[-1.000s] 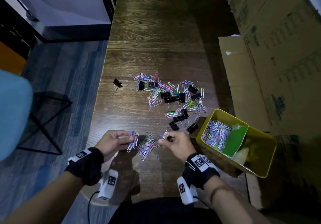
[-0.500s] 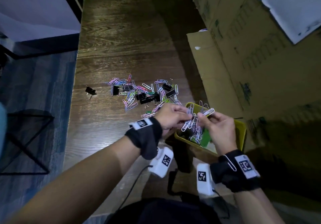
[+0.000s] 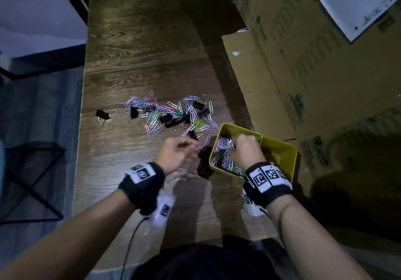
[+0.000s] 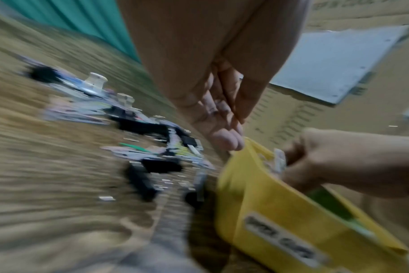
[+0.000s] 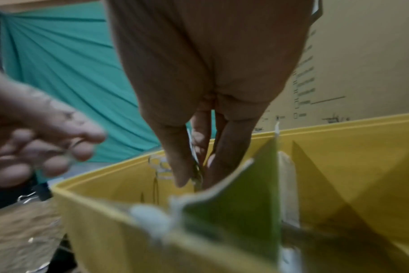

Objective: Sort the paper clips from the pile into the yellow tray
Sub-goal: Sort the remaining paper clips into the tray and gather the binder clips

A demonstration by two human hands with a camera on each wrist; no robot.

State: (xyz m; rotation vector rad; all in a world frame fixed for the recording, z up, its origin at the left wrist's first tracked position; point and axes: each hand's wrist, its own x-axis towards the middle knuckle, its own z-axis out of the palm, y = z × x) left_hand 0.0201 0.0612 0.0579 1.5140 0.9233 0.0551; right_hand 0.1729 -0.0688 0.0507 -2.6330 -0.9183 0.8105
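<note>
A pile of coloured paper clips (image 3: 173,114), mixed with black binder clips, lies mid-table. The yellow tray (image 3: 280,147) stands to its right and holds several paper clips (image 3: 223,160) beside a green card (image 5: 234,203). My right hand (image 3: 233,144) is inside the tray and pinches a few paper clips between thumb and fingers (image 5: 196,177). My left hand (image 3: 191,149) hovers just left of the tray's wall (image 4: 257,203). Its fingers (image 4: 227,142) are relaxed, and nothing shows clearly in them through the blur.
One black binder clip (image 3: 102,114) lies alone to the left of the pile, and another (image 3: 204,151) sits against the tray's left side. Cardboard boxes (image 3: 303,62) wall off the right. The table's left edge (image 3: 80,149) drops to the floor.
Both hands carried bunches of clips from the table's front to the tray. The left hand has since drawn back left, out of the tray. The right hand has dipped into it.
</note>
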